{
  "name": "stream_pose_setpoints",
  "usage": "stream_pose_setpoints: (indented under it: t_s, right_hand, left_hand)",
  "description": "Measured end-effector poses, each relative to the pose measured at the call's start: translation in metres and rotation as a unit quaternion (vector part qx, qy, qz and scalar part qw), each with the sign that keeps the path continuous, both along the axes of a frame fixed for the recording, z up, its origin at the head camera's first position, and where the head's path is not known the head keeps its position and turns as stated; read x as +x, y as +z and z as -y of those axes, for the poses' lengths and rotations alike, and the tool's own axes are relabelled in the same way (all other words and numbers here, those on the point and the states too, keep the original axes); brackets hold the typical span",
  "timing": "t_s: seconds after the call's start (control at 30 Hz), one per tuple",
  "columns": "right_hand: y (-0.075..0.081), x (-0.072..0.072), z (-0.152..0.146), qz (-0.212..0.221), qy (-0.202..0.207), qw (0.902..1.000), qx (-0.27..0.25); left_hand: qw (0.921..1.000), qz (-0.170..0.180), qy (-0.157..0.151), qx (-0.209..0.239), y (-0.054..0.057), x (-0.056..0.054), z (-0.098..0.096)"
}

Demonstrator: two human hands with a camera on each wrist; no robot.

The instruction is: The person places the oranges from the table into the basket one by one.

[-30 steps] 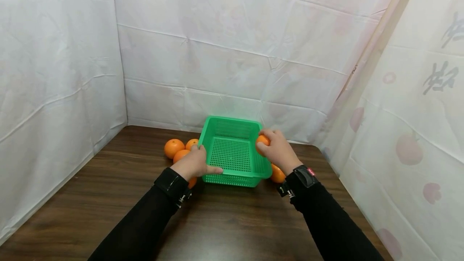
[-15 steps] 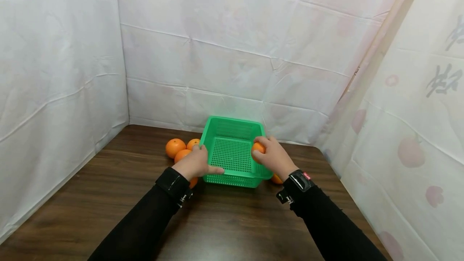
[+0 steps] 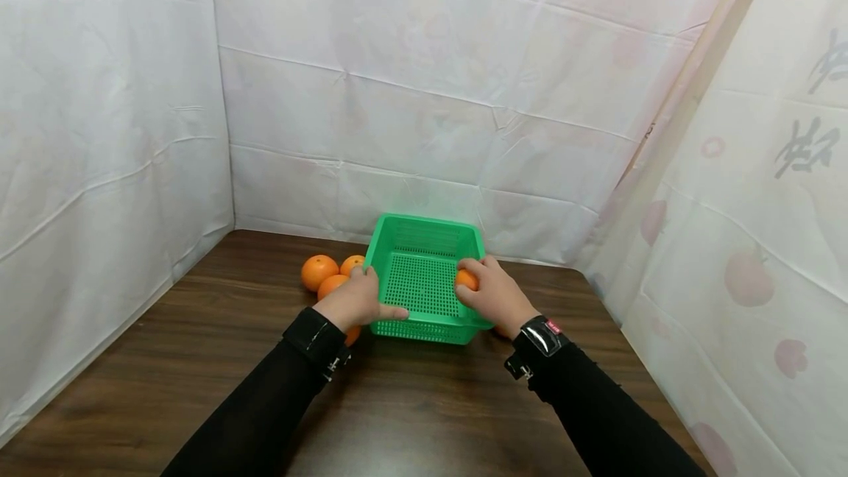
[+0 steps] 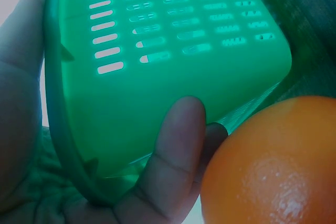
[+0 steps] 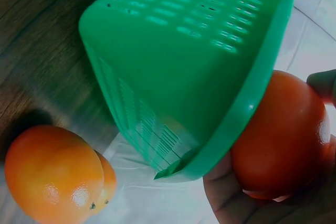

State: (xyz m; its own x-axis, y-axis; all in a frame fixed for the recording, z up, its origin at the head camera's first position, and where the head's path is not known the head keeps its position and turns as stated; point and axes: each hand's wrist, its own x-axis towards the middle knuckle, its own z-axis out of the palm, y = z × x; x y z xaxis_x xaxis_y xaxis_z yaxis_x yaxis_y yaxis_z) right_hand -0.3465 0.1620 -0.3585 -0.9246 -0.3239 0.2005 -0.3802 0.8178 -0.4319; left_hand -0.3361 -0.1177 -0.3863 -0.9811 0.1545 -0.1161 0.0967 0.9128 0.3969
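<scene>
A green plastic basket point(image 3: 427, 330) stands on the table with its inside bare. My left hand point(image 3: 351, 302) grips the basket's near-left corner; in the left wrist view its curled fingers point(image 4: 181, 140) lie against the outer wall below the rim. Over the basket's right side, my right hand point(image 3: 497, 299) holds an orange point(image 3: 467, 280). The right wrist view shows this orange point(image 5: 281, 135) in the palm, close by the rim, which partly covers it.
Several oranges point(image 3: 319, 272) lie left of the basket, some partly hidden by my left hand. To its right, two oranges point(image 5: 55, 174) sit on the wooden table point(image 3: 424, 403), mostly behind my right wrist in the head view. White sheets point(image 3: 397, 94) enclose the table.
My right hand has carried its orange leftward and slightly lower, from the basket's right rim to over its inside. The left hand has stayed on the corner.
</scene>
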Motion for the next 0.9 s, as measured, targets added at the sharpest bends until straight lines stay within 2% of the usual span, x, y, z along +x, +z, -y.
stream_pose_setpoints:
  t_s: [0.23,0.53,0.9]
  right_hand:
    - [-0.005,-0.001,0.001,-0.018,0.001,0.9993,0.034]
    - [-0.011,-0.001,0.003,-0.023,0.042,0.9971,0.058]
    - [-0.018,0.000,0.006,-0.037,0.072,0.9911,0.106]
  left_hand:
    - [1.0000,0.000,-0.002,0.006,0.000,0.001,-0.001]
    - [0.9999,0.005,0.006,0.010,0.000,0.002,0.000]
    - [1.0000,0.002,-0.004,0.003,-0.001,0.001,0.000]
